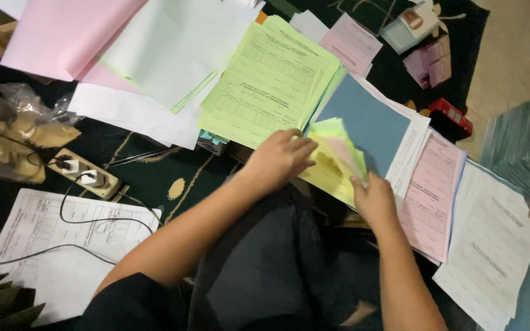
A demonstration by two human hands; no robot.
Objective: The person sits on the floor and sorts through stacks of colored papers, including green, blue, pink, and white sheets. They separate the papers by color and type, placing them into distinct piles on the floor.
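Yellow, pink and green forms (337, 160) lie fanned in a small sheaf beside the blue sheet (363, 122); left hand (280, 158) presses flat on them, right hand (372, 197) pinches their lower edge. Sorting appears underway; separating one leaf needs a light thumb

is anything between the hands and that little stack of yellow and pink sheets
Nothing visible: the left hand lies flat on the stack of sheets, and the right hand grips its near corner.

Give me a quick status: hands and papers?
Left hand flat on the small coloured sheets. Right hand fanning their edge. Blue sheet right behind.
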